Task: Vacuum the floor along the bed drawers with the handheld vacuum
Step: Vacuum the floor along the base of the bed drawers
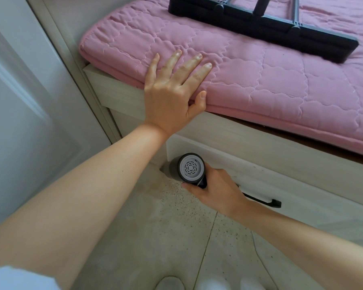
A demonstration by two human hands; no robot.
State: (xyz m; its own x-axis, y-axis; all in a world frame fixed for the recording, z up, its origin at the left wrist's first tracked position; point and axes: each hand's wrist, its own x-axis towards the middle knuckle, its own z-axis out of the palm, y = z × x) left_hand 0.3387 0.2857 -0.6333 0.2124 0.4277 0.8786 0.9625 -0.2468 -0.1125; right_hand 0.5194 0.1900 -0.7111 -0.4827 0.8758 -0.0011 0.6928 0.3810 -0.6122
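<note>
- Pointing down toward the floor, the handheld vacuum (190, 170) sits at the corner where the bed base meets the tiles, its grey vented rear cap facing the camera; the nozzle end is hidden beneath the body, so whether it touches the floor cannot be told.
- The right hand (215, 190) has its fingers curled round the vacuum's dark handle, gripping it firmly.
- Just beside the vacuum, a scatter of dark specks (176, 193) lies on the floor (134, 237) and trails along the foot of the drawer (291, 185), past its black handle (262, 200).
- Judging by that grit, the job looks to be near its start: the corner is being worked, and the run of floor along the drawer front is not yet cleaned.
- The left hand (172, 88) lies flat with fingers spread on the edge of the pink quilted mattress (281, 80), holding nothing, apparently bracing the lean.
- Farther back on the mattress rests a black flat mop head (270, 32), well apart from both hands.
</note>
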